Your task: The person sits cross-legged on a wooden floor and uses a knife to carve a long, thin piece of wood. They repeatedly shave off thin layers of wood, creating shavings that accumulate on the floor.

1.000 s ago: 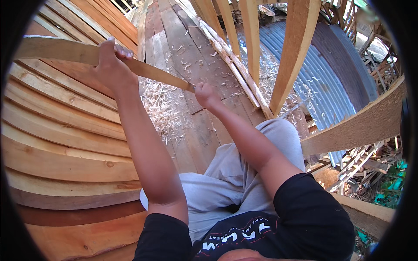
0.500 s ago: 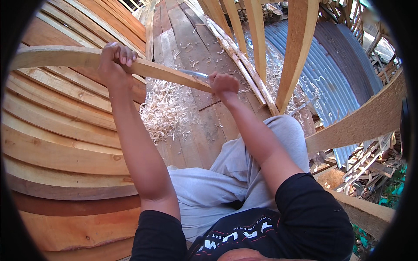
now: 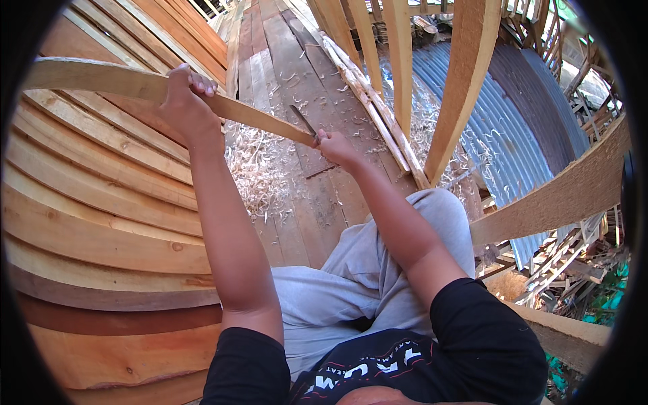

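A long, curved piece of wood [image 3: 260,118] slants across in front of me, from the far left down to its narrow right end. My left hand [image 3: 191,101] is closed around it near its middle. At that right end, my right hand [image 3: 335,148] is closed on a knife, whose handle the fingers hide. The thin dark blade [image 3: 303,119] points away and to the left, beside the wood's end. Whether the blade touches the wood I cannot tell.
Curled shavings [image 3: 260,175] are heaped on the plank floor [image 3: 317,209]. Curved planks [image 3: 101,226] form a wall at my left. Upright timbers [image 3: 459,81] and pale poles [image 3: 378,111] stand or lie to the right, before corrugated metal sheets [image 3: 499,128].
The blade has swung from pointing left to pointing farther away. My right hand has shifted slightly left with the wood's end, and the wood's left part has risen in view.
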### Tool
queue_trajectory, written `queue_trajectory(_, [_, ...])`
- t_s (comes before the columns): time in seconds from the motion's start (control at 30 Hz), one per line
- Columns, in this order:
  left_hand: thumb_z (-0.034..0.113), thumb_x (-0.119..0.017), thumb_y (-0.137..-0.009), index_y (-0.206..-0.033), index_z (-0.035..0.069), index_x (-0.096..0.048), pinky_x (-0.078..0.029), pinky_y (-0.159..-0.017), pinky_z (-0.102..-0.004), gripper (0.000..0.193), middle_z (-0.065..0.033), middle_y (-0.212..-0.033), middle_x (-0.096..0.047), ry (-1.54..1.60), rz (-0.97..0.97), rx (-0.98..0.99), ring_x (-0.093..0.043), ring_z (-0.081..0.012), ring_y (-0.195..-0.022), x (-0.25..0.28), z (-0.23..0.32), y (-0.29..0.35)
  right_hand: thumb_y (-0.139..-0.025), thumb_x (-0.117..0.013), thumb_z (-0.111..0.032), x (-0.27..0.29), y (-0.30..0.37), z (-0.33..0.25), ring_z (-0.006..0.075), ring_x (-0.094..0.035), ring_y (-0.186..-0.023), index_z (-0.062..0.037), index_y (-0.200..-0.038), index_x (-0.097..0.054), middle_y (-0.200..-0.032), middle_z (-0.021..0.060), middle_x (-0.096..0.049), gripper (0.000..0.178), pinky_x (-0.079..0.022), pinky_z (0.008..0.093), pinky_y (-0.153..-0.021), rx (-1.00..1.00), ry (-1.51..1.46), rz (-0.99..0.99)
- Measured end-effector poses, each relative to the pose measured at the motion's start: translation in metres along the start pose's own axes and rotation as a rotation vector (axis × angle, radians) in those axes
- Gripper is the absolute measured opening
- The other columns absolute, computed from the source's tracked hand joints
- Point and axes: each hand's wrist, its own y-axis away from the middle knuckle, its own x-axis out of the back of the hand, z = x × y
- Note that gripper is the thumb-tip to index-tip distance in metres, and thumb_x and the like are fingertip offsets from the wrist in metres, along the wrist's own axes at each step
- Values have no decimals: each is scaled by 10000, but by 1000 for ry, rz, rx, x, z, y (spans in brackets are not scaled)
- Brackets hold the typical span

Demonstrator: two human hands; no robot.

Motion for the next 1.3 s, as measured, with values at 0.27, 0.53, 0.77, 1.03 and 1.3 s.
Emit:
queue_trajectory(0.27, [125, -591, -823, -623, 111, -400, -372, -567, -306, 278, -10, -564, -371, 32, -50, -7, -377, -134, -522, -6, -8, -7, -956, -376, -547, -13, -5, 27, 131, -335, -404, -101, -704, -454, -551, 13, -393, 518, -260, 330, -376, -275, -110, 112])
queue_trajectory(0.53, [133, -601, -815, -648, 124, -409, -361, -562, -299, 254, 3, -561, -372, 37, -10, 47, -364, -121, -513, 4, -6, -16, -940, -323, -574, -20, 11, -12, 83, -242, -399, -156, -659, -354, -530, -35, -311, 504, -170, 292, -384, -372, -359, -181])
queue_trajectory(0.77, [131, -595, -794, -647, 119, -406, -351, -528, -292, 240, -6, -558, -375, 75, -70, 24, -362, -122, -492, 16, -12, -30, -928, -311, -607, -20, 1, -16, 75, -171, -391, -194, -630, -283, -509, -61, -240, 510, -118, 289, -376, -342, -399, -325])
queue_trajectory(1.03, [147, -586, -806, -653, 129, -393, -337, -529, -281, 246, 6, -560, -354, 86, -131, 21, -345, -106, -493, 31, -15, -37, -946, -306, -582, -26, 25, -46, 85, -179, -390, -187, -635, -289, -507, -57, -242, 503, -126, 294, -377, -333, -366, -313])
queue_trajectory(1.3, [155, -601, -809, -653, 134, -393, -332, -525, -273, 261, 10, -557, -353, 87, -41, 38, -359, -107, -498, 25, -9, -27, -957, -313, -585, -33, 19, -48, 88, -225, -384, -173, -653, -331, -517, -53, -279, 512, -172, 292, -369, -317, -394, -280])
